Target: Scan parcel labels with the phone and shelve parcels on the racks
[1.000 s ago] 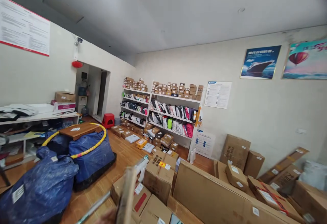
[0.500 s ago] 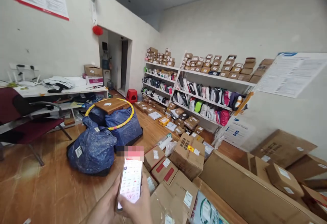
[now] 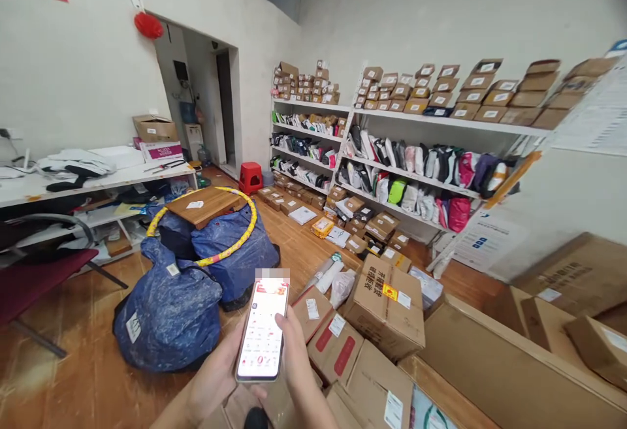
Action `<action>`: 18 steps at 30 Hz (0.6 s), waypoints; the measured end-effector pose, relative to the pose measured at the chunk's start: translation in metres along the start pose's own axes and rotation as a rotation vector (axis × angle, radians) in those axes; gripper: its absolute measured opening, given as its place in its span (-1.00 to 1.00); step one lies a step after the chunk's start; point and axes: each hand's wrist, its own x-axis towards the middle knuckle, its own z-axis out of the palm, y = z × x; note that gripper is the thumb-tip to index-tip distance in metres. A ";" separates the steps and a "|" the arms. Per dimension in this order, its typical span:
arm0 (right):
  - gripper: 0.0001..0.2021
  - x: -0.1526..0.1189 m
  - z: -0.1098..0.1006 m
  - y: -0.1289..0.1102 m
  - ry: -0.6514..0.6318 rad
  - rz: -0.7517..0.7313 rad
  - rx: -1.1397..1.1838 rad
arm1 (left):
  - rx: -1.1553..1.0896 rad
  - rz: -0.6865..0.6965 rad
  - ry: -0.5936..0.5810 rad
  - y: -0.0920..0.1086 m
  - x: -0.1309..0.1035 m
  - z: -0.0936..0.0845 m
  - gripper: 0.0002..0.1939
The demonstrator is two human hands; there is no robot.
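Note:
A phone [image 3: 260, 337] with a lit white and red screen is held upright low in the centre of the view. My left hand [image 3: 220, 367] wraps round its left side and back. My right hand [image 3: 296, 350] is at its right edge, the thumb over the upper right of the screen; its other fingers are mostly hidden behind the phone. Left of the hands, two blue sacks [image 3: 169, 308] stand on the floor, with a yellow hoop [image 3: 252, 220] and a wooden board [image 3: 206, 206] on top. Cardboard boxes [image 3: 385, 305] lie to the right.
White shelves [image 3: 441, 119] along the back wall hold small boxes and bagged parcels. More parcels lie on the floor before them. A red stool [image 3: 251, 177] stands by the doorway. At the left are a white desk [image 3: 112, 174] and a dark red chair [image 3: 44, 285].
The view has moved closer to the shelves and tilted down. My right thumb has gone from the lower screen to its upper right, and the phone sits slightly further right.

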 end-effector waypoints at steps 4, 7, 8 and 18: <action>-0.70 0.050 0.000 -0.016 -0.004 0.019 -0.043 | -0.005 -0.005 -0.014 0.028 0.039 -0.004 -0.28; -0.75 0.081 0.003 -0.026 0.014 0.045 -0.078 | -0.017 -0.001 -0.044 0.042 0.064 -0.009 -0.31; -0.80 0.092 0.005 -0.028 0.029 0.053 -0.085 | -0.014 0.001 -0.059 0.046 0.072 -0.012 -0.33; -0.67 0.192 0.016 -0.025 0.181 -0.049 -0.135 | -0.009 -0.075 -0.147 0.102 0.174 -0.034 -0.29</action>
